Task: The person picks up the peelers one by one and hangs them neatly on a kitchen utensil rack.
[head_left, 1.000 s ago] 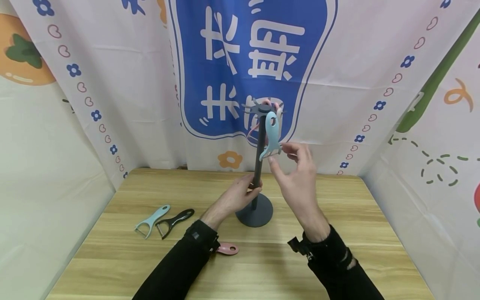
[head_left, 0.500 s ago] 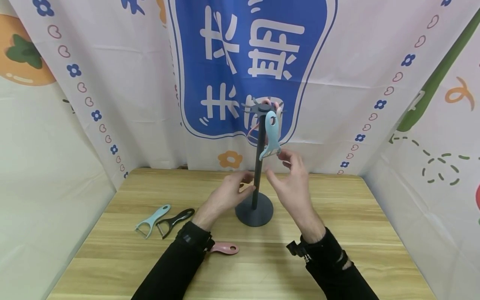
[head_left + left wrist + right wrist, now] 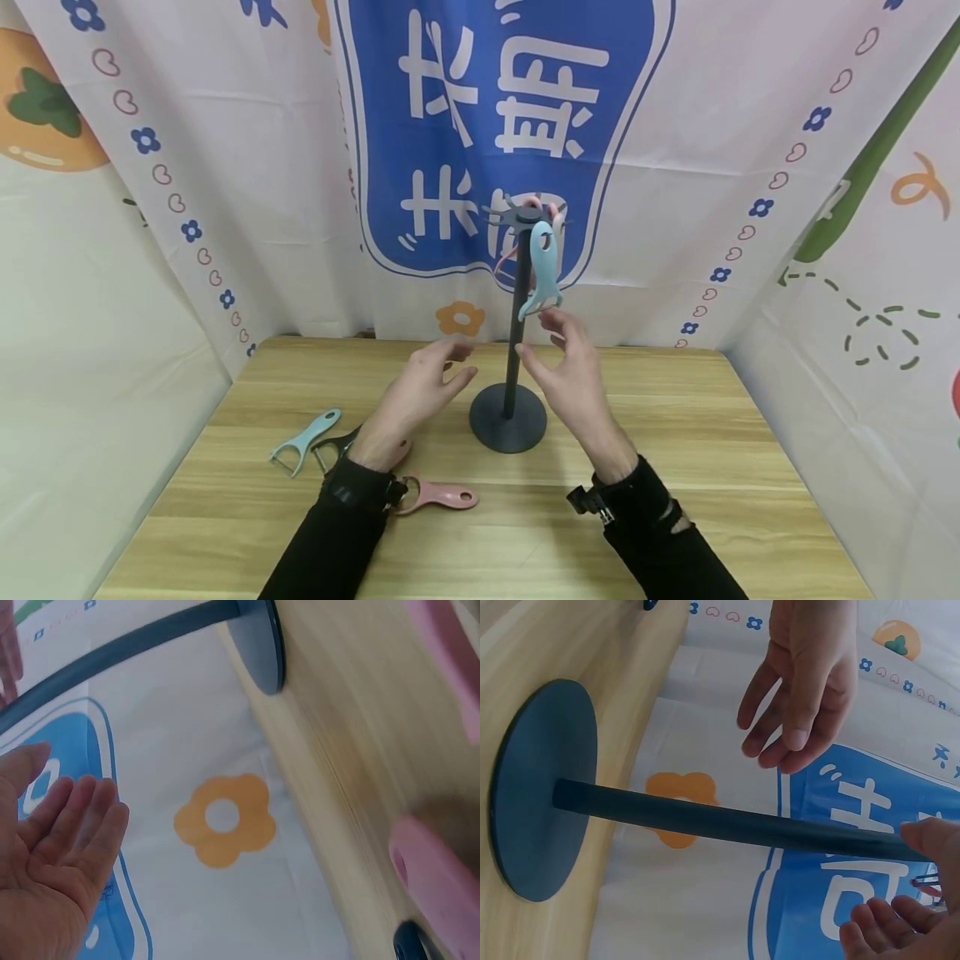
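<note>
A dark stand with a round base (image 3: pixel 508 425) and upright pole (image 3: pixel 515 350) carries a light blue peeler (image 3: pixel 545 254) on its hooked top, with pink pieces hanging behind it. My left hand (image 3: pixel 420 383) hovers left of the pole, fingers loosely bent, holding nothing. On the other side, my right hand (image 3: pixel 573 371) has its fingertips just below the hung peeler's blade end; the right wrist view shows that hand (image 3: pixel 922 900) beside the pole, palm unfilled. Under my left forearm lie a pink peeler (image 3: pixel 446 494) and a black peeler (image 3: pixel 339 442), the latter partly covered by the wrist.
A second light blue peeler (image 3: pixel 306 437) lies at the left of the wooden table (image 3: pixel 645 517). Another pink handle (image 3: pixel 404 451) peeks out by the left wrist. A printed cloth (image 3: pixel 300 208) hangs behind the table, with more cloth at both sides.
My left hand has let go of the pole and moved left, uncovering more of the pink peeler. The right hand has drawn down and slightly left from the hung peeler.
</note>
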Demonstrator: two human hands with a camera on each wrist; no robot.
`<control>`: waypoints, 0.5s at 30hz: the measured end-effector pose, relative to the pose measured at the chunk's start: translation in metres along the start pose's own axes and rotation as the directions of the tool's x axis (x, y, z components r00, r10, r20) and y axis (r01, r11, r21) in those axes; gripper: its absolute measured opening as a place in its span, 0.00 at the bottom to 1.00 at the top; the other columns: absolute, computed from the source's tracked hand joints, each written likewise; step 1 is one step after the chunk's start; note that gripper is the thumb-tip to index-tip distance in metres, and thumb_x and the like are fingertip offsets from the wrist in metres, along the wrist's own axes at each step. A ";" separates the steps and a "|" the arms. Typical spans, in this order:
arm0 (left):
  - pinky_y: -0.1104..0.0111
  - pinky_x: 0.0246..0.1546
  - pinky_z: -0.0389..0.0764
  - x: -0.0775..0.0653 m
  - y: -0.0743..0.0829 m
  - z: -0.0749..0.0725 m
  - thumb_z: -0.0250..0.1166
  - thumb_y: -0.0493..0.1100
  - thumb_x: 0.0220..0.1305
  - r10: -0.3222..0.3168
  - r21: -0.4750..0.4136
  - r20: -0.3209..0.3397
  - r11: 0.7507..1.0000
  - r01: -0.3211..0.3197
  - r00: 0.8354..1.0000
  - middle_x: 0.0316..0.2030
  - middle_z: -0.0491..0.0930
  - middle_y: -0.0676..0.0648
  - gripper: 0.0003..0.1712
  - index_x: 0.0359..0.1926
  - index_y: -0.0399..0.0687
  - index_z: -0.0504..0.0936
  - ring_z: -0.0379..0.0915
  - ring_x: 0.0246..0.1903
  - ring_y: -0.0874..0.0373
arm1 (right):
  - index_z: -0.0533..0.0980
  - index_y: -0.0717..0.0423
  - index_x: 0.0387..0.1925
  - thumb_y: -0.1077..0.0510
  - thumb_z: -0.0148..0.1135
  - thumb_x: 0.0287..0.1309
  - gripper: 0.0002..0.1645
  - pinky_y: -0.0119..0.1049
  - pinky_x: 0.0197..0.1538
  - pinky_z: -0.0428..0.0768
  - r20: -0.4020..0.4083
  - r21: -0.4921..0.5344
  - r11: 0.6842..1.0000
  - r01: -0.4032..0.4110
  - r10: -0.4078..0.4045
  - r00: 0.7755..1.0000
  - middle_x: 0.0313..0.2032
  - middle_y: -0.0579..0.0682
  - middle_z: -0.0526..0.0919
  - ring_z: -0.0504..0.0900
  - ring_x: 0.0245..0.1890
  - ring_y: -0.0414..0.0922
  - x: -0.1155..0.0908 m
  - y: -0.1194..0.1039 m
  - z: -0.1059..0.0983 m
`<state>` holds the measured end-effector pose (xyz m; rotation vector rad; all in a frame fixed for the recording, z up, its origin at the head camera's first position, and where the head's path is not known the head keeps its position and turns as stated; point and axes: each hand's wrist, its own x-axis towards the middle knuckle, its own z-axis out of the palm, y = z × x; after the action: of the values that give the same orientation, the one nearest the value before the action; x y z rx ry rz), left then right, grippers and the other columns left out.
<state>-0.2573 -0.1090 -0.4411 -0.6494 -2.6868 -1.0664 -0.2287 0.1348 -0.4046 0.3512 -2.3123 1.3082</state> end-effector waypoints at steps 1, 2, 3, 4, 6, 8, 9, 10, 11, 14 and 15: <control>0.60 0.58 0.81 -0.002 -0.001 -0.002 0.66 0.54 0.72 -0.012 0.009 -0.003 1.000 0.012 1.000 0.57 0.81 0.52 0.23 0.64 0.54 0.78 0.76 0.58 0.58 | 0.69 0.54 0.70 0.48 0.72 0.63 0.39 0.43 0.67 0.74 0.011 0.002 1.000 -0.009 0.009 1.000 0.64 0.50 0.76 0.74 0.65 0.45 0.000 0.002 0.002; 0.60 0.58 0.81 -0.004 -0.002 -0.004 0.65 0.54 0.72 -0.018 0.010 -0.005 1.000 0.018 1.000 0.57 0.81 0.52 0.24 0.64 0.53 0.78 0.76 0.58 0.58 | 0.69 0.53 0.71 0.49 0.72 0.63 0.39 0.42 0.67 0.74 0.021 0.009 1.000 -0.016 0.016 1.000 0.65 0.50 0.76 0.74 0.65 0.45 0.000 0.003 0.003; 0.59 0.58 0.80 -0.006 -0.003 -0.006 0.65 0.54 0.73 -0.024 0.011 -0.008 1.000 0.024 1.000 0.57 0.81 0.51 0.24 0.64 0.53 0.78 0.76 0.59 0.57 | 0.69 0.53 0.71 0.49 0.72 0.63 0.38 0.42 0.67 0.74 0.032 0.016 1.000 -0.024 0.023 0.999 0.65 0.50 0.76 0.74 0.65 0.45 -0.001 0.004 0.005; 0.59 0.58 0.80 -0.007 -0.004 -0.008 0.65 0.55 0.73 -0.029 0.016 -0.012 0.999 0.029 1.000 0.57 0.81 0.51 0.24 0.65 0.53 0.77 0.76 0.59 0.57 | 0.69 0.53 0.71 0.49 0.72 0.64 0.38 0.42 0.68 0.74 0.044 0.025 0.999 -0.030 0.029 0.999 0.65 0.50 0.76 0.75 0.65 0.45 -0.001 0.006 0.007; 0.58 0.59 0.80 -0.010 -0.005 -0.012 0.64 0.56 0.73 -0.036 0.026 -0.021 0.999 0.037 0.999 0.57 0.81 0.51 0.25 0.65 0.52 0.77 0.76 0.59 0.57 | 0.70 0.52 0.70 0.50 0.72 0.64 0.37 0.41 0.68 0.74 0.069 0.051 0.998 -0.044 0.041 0.997 0.65 0.50 0.76 0.75 0.65 0.46 -0.002 0.009 0.011; 0.58 0.59 0.80 -0.011 -0.006 -0.015 0.64 0.55 0.73 -0.034 0.033 -0.030 0.999 0.035 0.999 0.57 0.81 0.50 0.24 0.64 0.52 0.78 0.76 0.58 0.56 | 0.71 0.51 0.69 0.51 0.71 0.65 0.35 0.42 0.67 0.75 0.096 0.097 0.993 -0.062 0.053 0.994 0.64 0.50 0.77 0.76 0.65 0.47 -0.002 0.012 0.016; 0.58 0.58 0.80 -0.012 -0.006 -0.017 0.64 0.55 0.73 -0.036 0.039 -0.036 0.999 0.037 0.999 0.57 0.81 0.49 0.24 0.64 0.52 0.78 0.76 0.58 0.55 | 0.71 0.50 0.69 0.52 0.71 0.65 0.34 0.42 0.67 0.75 0.108 0.117 0.990 -0.074 0.062 0.992 0.64 0.50 0.77 0.77 0.64 0.48 -0.002 0.013 0.018; 0.57 0.58 0.81 -0.012 -0.006 -0.018 0.64 0.55 0.73 -0.035 0.043 -0.042 0.998 0.037 0.998 0.57 0.81 0.49 0.23 0.63 0.52 0.78 0.76 0.58 0.55 | 0.72 0.50 0.68 0.53 0.71 0.65 0.33 0.44 0.67 0.75 0.118 0.137 0.987 -0.083 0.067 0.991 0.63 0.50 0.78 0.78 0.64 0.48 -0.003 0.014 0.020; 0.57 0.58 0.81 -0.013 -0.007 -0.020 0.65 0.54 0.73 -0.034 0.045 -0.048 0.998 0.036 0.998 0.57 0.81 0.48 0.23 0.63 0.52 0.78 0.77 0.57 0.55 | 0.72 0.50 0.67 0.53 0.71 0.65 0.32 0.45 0.66 0.76 0.125 0.159 0.983 -0.091 0.072 0.990 0.63 0.50 0.78 0.79 0.63 0.49 -0.003 0.015 0.023; 0.57 0.57 0.81 -0.014 -0.007 -0.025 0.66 0.52 0.72 -0.030 0.055 -0.060 0.998 0.034 0.998 0.56 0.81 0.47 0.21 0.62 0.51 0.79 0.77 0.57 0.54 | 0.74 0.50 0.63 0.56 0.70 0.65 0.26 0.47 0.63 0.78 0.134 0.204 0.973 -0.111 0.084 0.987 0.58 0.50 0.81 0.81 0.60 0.49 -0.003 0.017 0.029; 0.57 0.57 0.81 -0.014 -0.007 -0.027 0.66 0.52 0.72 -0.032 0.062 -0.062 0.997 0.036 0.998 0.56 0.81 0.47 0.21 0.61 0.51 0.79 0.77 0.57 0.54 | 0.75 0.50 0.61 0.56 0.70 0.66 0.24 0.47 0.62 0.79 0.134 0.213 0.970 -0.115 0.088 0.987 0.57 0.50 0.81 0.82 0.59 0.48 -0.003 0.017 0.031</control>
<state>-0.2478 -0.1362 -0.4302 -0.5523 -2.6763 -0.9886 -0.2413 0.1173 -0.4327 0.3993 -2.3169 1.6430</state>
